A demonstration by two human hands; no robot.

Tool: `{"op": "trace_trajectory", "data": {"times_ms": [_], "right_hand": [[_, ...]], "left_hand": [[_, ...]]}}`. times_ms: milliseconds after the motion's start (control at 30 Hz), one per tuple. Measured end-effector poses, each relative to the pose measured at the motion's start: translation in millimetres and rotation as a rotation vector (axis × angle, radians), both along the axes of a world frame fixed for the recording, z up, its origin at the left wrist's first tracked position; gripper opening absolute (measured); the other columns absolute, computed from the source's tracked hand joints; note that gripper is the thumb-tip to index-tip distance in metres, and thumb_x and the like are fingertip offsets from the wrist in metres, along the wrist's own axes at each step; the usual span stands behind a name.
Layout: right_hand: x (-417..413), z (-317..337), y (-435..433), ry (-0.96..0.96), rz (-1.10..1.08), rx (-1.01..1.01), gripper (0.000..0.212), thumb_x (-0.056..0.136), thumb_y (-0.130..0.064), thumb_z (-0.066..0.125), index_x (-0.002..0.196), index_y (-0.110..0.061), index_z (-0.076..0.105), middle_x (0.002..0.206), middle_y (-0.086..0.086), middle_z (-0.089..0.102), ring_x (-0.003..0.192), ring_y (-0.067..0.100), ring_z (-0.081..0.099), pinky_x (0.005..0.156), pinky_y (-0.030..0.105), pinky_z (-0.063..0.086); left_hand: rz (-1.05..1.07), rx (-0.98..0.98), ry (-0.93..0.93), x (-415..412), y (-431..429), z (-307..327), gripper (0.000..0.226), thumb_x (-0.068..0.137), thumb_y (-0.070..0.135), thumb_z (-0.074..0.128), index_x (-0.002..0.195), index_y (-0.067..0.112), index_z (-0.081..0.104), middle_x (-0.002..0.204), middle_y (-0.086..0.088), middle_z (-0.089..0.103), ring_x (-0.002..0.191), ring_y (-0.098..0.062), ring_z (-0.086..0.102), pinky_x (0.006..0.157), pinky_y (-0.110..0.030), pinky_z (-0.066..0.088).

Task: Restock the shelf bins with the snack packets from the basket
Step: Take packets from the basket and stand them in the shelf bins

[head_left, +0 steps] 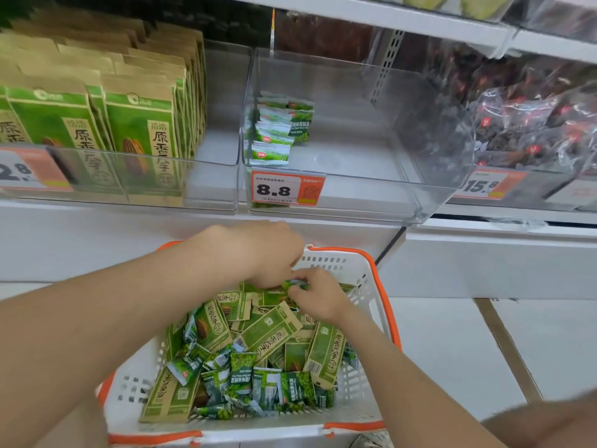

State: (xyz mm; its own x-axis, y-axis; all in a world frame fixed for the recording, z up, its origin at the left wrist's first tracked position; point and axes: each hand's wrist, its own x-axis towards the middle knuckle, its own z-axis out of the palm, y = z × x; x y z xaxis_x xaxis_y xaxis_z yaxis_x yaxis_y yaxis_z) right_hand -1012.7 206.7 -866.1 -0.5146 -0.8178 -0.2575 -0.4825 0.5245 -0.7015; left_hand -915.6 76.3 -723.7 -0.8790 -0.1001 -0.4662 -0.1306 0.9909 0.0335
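Shop shelving (161, 244) of white metal carries clear stiff plastic bins: the left bin (213, 179) is packed with upright kraft-paper packets (139, 124), the middle bin (355, 197) is nearly bare. Below it stands the white perforated basket (360, 274). Left hand (271, 253) curls down at its far end, its grip hidden; right hand (319, 295) pinches a small glossy green packet (295, 283) lying crosswise, with the middle bin straight above and ahead
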Motion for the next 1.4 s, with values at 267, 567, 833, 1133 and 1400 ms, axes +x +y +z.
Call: {"op": "trace_trajectory", "data": {"times_ms": [267,567,833,1133,1400], "right_hand": [[20.4,134.1,-23.7,0.136,0.133,-0.203,0.022,0.09,-0.03,0.073,0.078,-0.012,0.072,0.049,-0.004,0.056,0.042,0.012,0.049,0.044,0.03,0.041],[15.7,185.3,-9.9,-0.4,-0.19,-0.738,0.013,0.093,-0.018,0.077,0.1,-0.009,0.07,0.07,0.012,0.068,0.053,0.016,0.056,0.055,0.023,0.044],[11.8,186.3,-26.9,-0.475,-0.276,-0.834,0.02,0.098,-0.023,0.072,0.111,-0.008,0.076,0.096,0.017,0.078,0.084,0.028,0.066,0.081,0.048,0.056],[-71.6,200.5,-83.2,0.393,-0.464,-0.43,0.023,0.095,-0.024,0.074,0.09,-0.002,0.067,0.074,0.008,0.071,0.084,0.029,0.066,0.072,0.035,0.049],[-137.7,173.5,-152.8,0.346,-0.426,0.066,0.023,0.095,-0.02,0.07,0.096,-0.006,0.052,0.107,0.015,0.06,0.089,0.033,0.063,0.074,0.037,0.055]], "left_hand": [[0.2,0.27,-0.008,18.7,-36.5,44.9,0.063,0.07,0.051,0.093,0.118,0.021,0.064,0.106,0.004,0.075,0.094,-0.017,0.07,0.08,-0.035,0.058],[0.531,0.966,0.558,38.2,-34.0,87.2,0.026,0.09,0.015,0.081,0.082,0.003,0.059,0.052,0.001,0.065,0.078,-0.03,0.079,0.06,-0.031,0.064],[0.466,0.534,0.856,29.2,-41.3,87.5,0.044,0.081,0.057,0.082,0.095,0.015,0.076,0.081,-0.006,0.071,0.066,-0.01,0.073,0.06,-0.033,0.057],[0.444,-0.223,0.909,10.8,-62.2,72.8,0.045,0.099,0.052,0.058,0.137,0.029,0.049,0.157,-0.009,0.03,0.135,-0.036,0.039,0.105,-0.051,0.033],[0.421,-0.158,0.599,-1.5,-77.2,68.0,0.056,0.106,0.058,0.038,0.149,0.022,0.031,0.173,-0.01,-0.003,0.126,-0.044,0.054,0.104,-0.058,0.036]]}}
